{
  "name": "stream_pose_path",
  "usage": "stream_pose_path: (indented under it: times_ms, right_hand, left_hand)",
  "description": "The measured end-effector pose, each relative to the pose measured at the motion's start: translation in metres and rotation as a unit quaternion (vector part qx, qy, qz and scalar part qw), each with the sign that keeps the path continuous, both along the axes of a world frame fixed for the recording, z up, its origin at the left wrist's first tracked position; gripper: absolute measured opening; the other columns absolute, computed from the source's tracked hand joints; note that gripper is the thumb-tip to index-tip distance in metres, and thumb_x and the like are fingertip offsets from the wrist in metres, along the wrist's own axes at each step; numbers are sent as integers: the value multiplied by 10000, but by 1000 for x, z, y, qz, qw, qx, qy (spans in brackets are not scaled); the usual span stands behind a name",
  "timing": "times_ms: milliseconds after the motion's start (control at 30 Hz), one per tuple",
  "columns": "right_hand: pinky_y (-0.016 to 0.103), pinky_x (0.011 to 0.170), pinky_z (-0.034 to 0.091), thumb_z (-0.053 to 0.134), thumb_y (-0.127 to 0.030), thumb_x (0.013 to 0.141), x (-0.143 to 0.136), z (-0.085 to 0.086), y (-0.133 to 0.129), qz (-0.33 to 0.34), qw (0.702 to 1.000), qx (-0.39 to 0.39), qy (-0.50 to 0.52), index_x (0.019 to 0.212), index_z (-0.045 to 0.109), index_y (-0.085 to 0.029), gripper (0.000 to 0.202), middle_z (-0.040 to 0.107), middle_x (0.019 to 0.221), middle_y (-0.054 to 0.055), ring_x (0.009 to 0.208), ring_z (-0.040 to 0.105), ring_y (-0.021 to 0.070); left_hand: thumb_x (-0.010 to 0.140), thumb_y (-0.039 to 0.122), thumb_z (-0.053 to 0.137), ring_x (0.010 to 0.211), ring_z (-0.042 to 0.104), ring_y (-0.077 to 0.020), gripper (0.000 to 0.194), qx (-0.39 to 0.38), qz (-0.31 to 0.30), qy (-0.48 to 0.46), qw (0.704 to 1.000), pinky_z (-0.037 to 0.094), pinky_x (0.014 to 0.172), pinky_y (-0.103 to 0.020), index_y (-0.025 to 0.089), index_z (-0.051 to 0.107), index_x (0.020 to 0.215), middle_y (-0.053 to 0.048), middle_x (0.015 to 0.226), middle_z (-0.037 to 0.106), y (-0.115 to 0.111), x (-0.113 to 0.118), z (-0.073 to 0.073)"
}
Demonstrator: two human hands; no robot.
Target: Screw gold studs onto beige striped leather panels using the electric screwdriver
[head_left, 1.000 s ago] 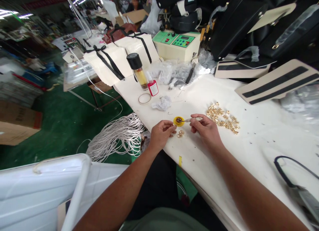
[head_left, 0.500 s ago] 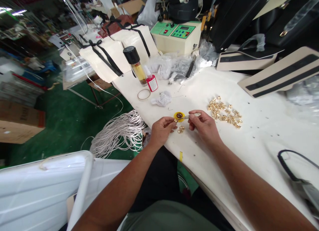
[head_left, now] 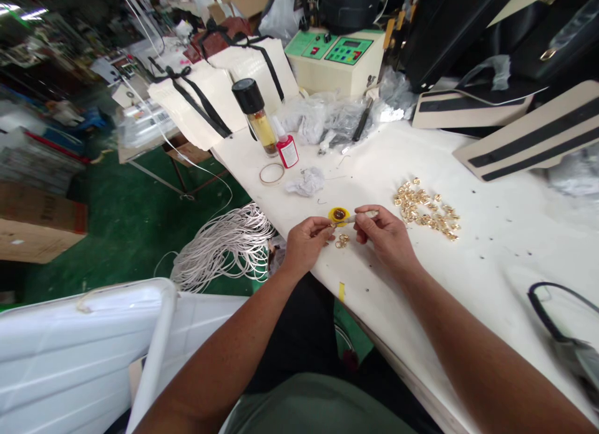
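My left hand (head_left: 307,241) is pinched on a small gold piece (head_left: 332,225) at the table's near edge. In my right hand (head_left: 384,233) is a thin pale tool (head_left: 359,217), its tip at the gold piece. Just behind the tip sits a small yellow dish (head_left: 338,214) with dark brown contents. A few gold rings (head_left: 342,241) lie between my hands, close to the left fingertips. To the right of my right hand, a loose pile of small gold fittings (head_left: 428,208) is spread on the white table (head_left: 449,278).
Behind the hands are a crumpled white wad (head_left: 306,182), a tape ring (head_left: 271,173), a red bottle (head_left: 287,150) and a black-capped jar (head_left: 257,118). A control box (head_left: 334,62) stands farther back. A black-handled object (head_left: 561,334) is at right, coiled cord (head_left: 222,250) at left.
The tool tip has moved left from the yellow dish to the gold piece in my left hand. The camera view has shifted slightly.
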State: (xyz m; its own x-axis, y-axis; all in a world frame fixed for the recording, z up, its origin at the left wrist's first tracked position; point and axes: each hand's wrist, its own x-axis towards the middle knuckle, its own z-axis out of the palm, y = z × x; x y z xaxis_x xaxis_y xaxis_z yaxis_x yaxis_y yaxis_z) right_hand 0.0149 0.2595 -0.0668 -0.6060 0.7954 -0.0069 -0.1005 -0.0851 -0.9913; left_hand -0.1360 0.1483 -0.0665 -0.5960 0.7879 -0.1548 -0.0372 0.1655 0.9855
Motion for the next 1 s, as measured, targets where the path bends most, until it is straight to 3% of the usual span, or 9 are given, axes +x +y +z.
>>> stream_pose_path:
  times_ms: [333,667,867,1000]
  right_hand:
    - [263,572,449,722,-473,895,-1,2,-1,6,1000,5,-12,1058,687,-227,297,652,684,-28,575,571,122]
    - [256,568,460,697,-478,910,1,1,0,2,1000,-1,-7,998,666,-224,270,655,694,-27,576,579,119]
    - [256,528,463,730,-466,881,4,-5,11,-49,997,-34,42,961,672,-227,259,648,712,-22,549,576,120]
    - [251,512,467,754,-461,851,8,-6,20,-83,992,-57,73,929,683,-227,257,641,726,-20,545,582,116]
  left_hand:
    - [779,338,788,720,713,-159,251,6,-3,5,1000,544,649,-252,154,721,936,-43,845,767,-1,0,-1]
    - [806,363,764,744,717,-175,276,-9,5,51,999,550,661,-270,159,741,991,-49,831,755,-2,-2,-10]
    - [793,360,744,602,625,-136,262,-42,18,100,994,481,559,-235,166,758,968,0,663,685,-6,-1,-2]
    - [785,388,752,552,541,-120,234,-105,-51,152,981,403,529,-239,187,782,902,16,632,664,-13,-2,10]
